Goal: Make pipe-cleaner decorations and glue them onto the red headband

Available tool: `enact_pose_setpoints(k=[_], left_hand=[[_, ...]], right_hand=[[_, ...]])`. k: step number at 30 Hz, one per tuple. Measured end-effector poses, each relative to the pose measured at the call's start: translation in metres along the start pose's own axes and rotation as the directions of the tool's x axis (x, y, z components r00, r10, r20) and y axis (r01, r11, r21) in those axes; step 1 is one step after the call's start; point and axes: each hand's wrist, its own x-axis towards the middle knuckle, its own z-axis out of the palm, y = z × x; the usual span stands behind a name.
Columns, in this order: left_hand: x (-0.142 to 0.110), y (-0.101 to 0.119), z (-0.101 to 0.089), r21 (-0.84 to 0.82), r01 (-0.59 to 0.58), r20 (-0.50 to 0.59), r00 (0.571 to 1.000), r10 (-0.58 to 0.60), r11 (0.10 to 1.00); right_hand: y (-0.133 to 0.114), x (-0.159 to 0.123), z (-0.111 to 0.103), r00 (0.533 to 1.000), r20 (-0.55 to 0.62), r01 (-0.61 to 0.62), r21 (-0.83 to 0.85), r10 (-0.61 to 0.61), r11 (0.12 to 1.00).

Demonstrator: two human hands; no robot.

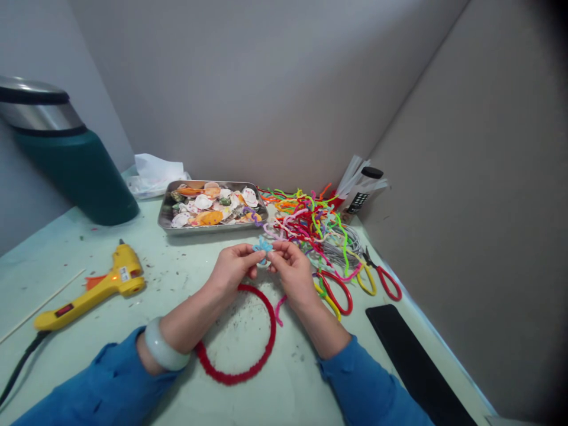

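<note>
- Evidently, in the head view, a small light-blue, fuzzy, looped piece (262, 245) (flower-like in outline) is held up between the two hands, above the pale green tabletop (180, 275) and just beyond a dark red, fuzzy round ring (235, 377).
- By its look, the piece may be judged very light, soft and springy, with little slip; its loops could easily be crushed, so it is best gripped with fingertips only, at the gathered middle or lower edge.
- By the left bare hand (231, 269), its near left side is pinched, thumb and index finger closed on it; the remaining fingers are curled and partly hidden.
- By the right bare hand (295, 275), the opposite side is pinched likewise, thumb and fingertips brought together; how firmly it is squeezed cannot be told.
</note>
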Motion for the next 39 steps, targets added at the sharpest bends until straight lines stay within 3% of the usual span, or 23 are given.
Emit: enact_pose_setpoints(k=[8,12,18,22,28,34,39], left_hand=[[0.0,0.0,0.0,-0.047,0.019,0.029,0.999,-0.017,0.999],[0.0,0.004,0.0,0.043,0.015,0.052,0.998,-0.017,0.999],[0.0,0.01,0.001,0.183,0.006,0.059,0.998,-0.017,0.983],[0.0,0.01,0.0,0.202,0.013,0.105,0.994,-0.035,0.979],[0.001,0.009,-0.002,0.177,-0.009,0.055,0.998,-0.001,0.984],[0.003,0.008,-0.003,0.279,0.01,0.011,1.0,-0.013,0.96],[0.003,0.008,-0.002,0.319,0.012,-0.037,0.999,0.0,0.948]], right_hand=[[0.0,-0.005,0.004,0.997,-0.031,0.071,-0.037,-0.072,0.997],[-0.001,-0.002,0.002,0.999,-0.034,0.024,-0.041,-0.025,0.999],[-0.002,0.002,-0.004,0.997,0.077,-0.026,-0.06,0.03,0.998],[-0.003,0.003,-0.007,0.997,0.06,-0.043,-0.037,0.046,0.998],[-0.002,0.004,-0.008,0.995,0.09,-0.026,-0.079,0.033,0.997],[0.003,0.004,-0.009,0.996,0.058,0.084,-0.3,-0.07,0.95],[0.002,0.003,-0.008,0.997,0.037,0.073,-0.346,-0.064,0.935]])
